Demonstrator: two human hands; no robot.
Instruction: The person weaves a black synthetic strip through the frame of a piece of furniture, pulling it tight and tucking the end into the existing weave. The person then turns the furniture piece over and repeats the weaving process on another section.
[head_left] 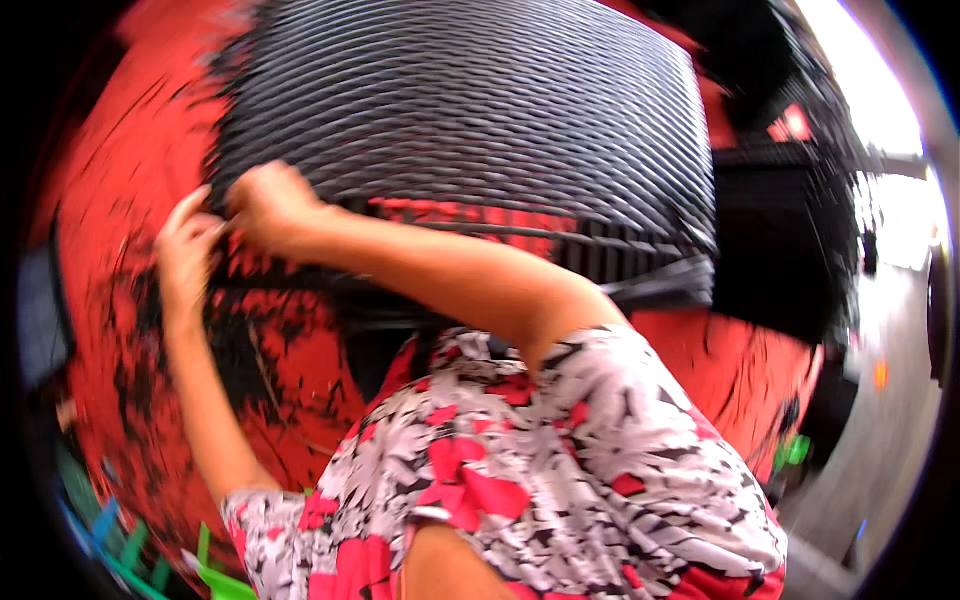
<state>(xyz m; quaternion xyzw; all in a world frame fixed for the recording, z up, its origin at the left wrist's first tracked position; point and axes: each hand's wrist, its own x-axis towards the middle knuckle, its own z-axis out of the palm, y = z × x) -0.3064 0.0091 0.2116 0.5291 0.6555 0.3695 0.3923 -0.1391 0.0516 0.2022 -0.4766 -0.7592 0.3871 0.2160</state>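
A large panel woven from glossy black strands (pixel 460 110) fills the upper middle, its left edge frayed with loose ends. My right hand (pixel 275 208) has crossed over to the panel's lower left corner, its fingers curled closed. Whatever lies inside that grip is hidden. Just left of it, almost touching, is my left hand (pixel 188 255). Its index finger points up while the other fingers bend toward the right hand; blur hides what they pinch. Along the panel's lower side, bare dark ribs (pixel 610 262) show with a gap of red behind them.
Red sheeting (pixel 110 210) surrounds the panel, littered with black strand scraps (pixel 215 370). A black box-like object (pixel 775 240) stands right of the panel. Green plastic items (pixel 220 580) lie at the lower left. A grey floor (pixel 880 440) runs along the right.
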